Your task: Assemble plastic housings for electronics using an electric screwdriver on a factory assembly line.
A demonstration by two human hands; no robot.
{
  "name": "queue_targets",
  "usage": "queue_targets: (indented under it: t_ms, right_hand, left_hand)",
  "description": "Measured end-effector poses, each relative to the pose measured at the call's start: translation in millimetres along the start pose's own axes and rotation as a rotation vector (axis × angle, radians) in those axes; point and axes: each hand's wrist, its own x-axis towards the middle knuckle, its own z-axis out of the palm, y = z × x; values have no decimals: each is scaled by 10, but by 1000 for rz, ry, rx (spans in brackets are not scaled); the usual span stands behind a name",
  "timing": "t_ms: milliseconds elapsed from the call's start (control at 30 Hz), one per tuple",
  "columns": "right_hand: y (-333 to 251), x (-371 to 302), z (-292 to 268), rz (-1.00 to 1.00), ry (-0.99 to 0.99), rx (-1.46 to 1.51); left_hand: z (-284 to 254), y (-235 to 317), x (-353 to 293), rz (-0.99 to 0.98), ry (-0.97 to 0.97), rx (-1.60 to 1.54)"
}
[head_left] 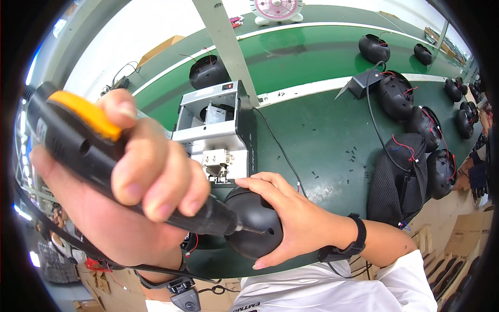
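Observation:
A black electric screwdriver (78, 140) with an orange lever slants across the left side, and my left hand (150, 166) is closed around its body. Its thin bit reaches down to a small hole in a round black plastic housing (253, 247); whether the tip is inside the hole I cannot tell. My right hand (301, 213) grips that housing from the right, fingers over the far side and thumb on the near side. Just beyond the housing stands a silver and black box-shaped machine (244, 130), probably a screw feeder. Small dark screws (351, 156) lie scattered on the green worktop (322, 130).
More black housings (397, 96) with red wires line the worktop's right side, beside a black mesh-covered piece (392, 182). Farther off, a green conveyor belt (306, 57) carries other housings (374, 48). A pale metal post (226, 47) rises behind the machine. A cable (278, 143) crosses the worktop.

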Motion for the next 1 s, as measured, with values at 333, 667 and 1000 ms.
queue_targets:
  t_ms: [333, 667, 1000]
  right_hand:
    - [46, -36, -19, 47, 27, 0]
    - [18, -69, 72, 47, 50, -57]
    - [22, -108, 67, 18, 60, -11]
  left_hand:
    - [80, -398, 134, -187, 31, -10]
    - [54, -596, 124, -443, 103, -106]
    - [-139, -772, 155, -385, -498, -485]
